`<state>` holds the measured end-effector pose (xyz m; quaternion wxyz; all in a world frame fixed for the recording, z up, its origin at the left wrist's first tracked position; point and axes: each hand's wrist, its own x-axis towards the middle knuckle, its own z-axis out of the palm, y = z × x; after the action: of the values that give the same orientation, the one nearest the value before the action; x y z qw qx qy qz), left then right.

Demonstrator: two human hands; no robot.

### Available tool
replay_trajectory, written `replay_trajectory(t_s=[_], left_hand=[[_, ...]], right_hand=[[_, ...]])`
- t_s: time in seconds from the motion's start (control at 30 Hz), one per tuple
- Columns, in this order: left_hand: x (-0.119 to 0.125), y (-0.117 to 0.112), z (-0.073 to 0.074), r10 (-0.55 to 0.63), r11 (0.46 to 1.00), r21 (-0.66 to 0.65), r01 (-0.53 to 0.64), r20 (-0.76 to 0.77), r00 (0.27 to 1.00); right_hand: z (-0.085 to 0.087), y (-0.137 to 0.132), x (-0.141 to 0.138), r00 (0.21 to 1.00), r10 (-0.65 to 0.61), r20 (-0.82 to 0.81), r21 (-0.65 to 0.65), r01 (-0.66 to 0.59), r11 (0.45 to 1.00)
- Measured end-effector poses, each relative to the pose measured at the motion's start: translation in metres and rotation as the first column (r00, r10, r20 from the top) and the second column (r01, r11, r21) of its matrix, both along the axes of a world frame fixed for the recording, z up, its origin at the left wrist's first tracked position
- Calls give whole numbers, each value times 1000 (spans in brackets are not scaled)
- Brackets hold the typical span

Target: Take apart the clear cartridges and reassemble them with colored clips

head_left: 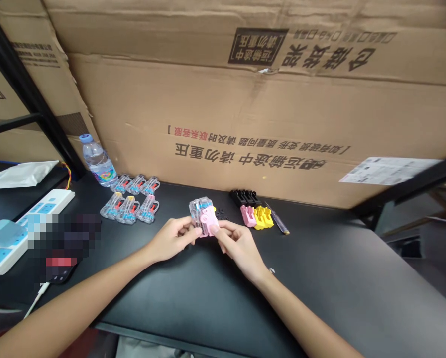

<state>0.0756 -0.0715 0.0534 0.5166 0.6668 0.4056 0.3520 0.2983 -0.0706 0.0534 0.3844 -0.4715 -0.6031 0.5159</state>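
While in both hands: a clear plastic connector block with a pink clip (204, 216), held over the black table (215, 303), close to its far edge.

Left grip: left hand (170, 239) clamped on the block's clear side, fingers curled around it.

Right grip: right hand (241, 248) clamped on the pink clip, fingertips pressed against it.

Just past the block: small black plastic parts (221, 214).

Right of the block: a black comb-shaped plastic strip (244, 198), pink plastic pieces (248, 216), yellow plastic pieces (263, 218) touching them, and a slim screwdriver (277, 218) beside those.

Left of the hands: six clear connector blocks (128, 209) with red and blue inner parts, in two rows of three.

Far left: a clear plastic water bottle with a blue cap (98, 160), a white power strip with blue sockets (29, 233), and a white packet (19, 175).

Behind the table: a brown cardboard sheet (245, 109) with upside-down black print, and a paper label (389, 170) on it.
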Motion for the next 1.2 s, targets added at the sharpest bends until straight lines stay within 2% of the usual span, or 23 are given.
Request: replay_trajectory(t_s=[0.13,0.2,0.23,0.27,0.33,0.43,0.47,0.5,0.53,0.57,0.63,0.7,0.8,0.97,1.2], left_hand=[[-2,3,0,46,999,28,-46,28,999],[-5,6,0,96,995,22,-97,42,994],[-6,8,0,130,991,14,-131,54,990],[-7,10,-1,168,986,4,-169,70,983],[-9,14,-2,250,968,-16,-250,110,962],[-11,18,-3,312,950,-54,-308,152,938],[-11,18,-4,312,950,-61,-306,154,937],[-11,18,-4,307,952,-66,-300,154,939],[-10,18,-4,299,954,-68,-292,153,942],[-10,18,-4,293,956,-70,-285,152,944],[-9,18,-5,281,959,-72,-273,146,949],[-9,17,-5,273,961,-72,-266,136,952],[-9,17,-6,272,961,-78,-264,123,954],[-8,17,-7,256,965,-93,-246,126,958],[-8,17,-9,240,969,-83,-231,116,964]], right_hand=[[-4,-1,-3,995,60,81,46,-64,997],[-3,3,0,988,-4,153,205,-28,978],[-1,6,3,979,-64,193,324,-2,946],[4,9,6,965,-137,224,453,21,891],[17,15,15,921,-290,261,663,48,747],[33,24,29,866,-474,159,846,128,517],[33,27,33,860,-490,141,865,133,483],[30,30,35,866,-471,169,863,101,495],[23,34,37,876,-422,235,841,34,539],[14,37,37,875,-343,340,789,-67,611],[-7,43,35,809,-188,556,624,-257,737],[-25,48,32,741,-109,663,509,-339,791],[-38,51,27,674,-59,736,440,-410,799],[-40,50,23,570,7,822,357,-524,773],[-38,32,26,521,28,853,313,-554,771]])
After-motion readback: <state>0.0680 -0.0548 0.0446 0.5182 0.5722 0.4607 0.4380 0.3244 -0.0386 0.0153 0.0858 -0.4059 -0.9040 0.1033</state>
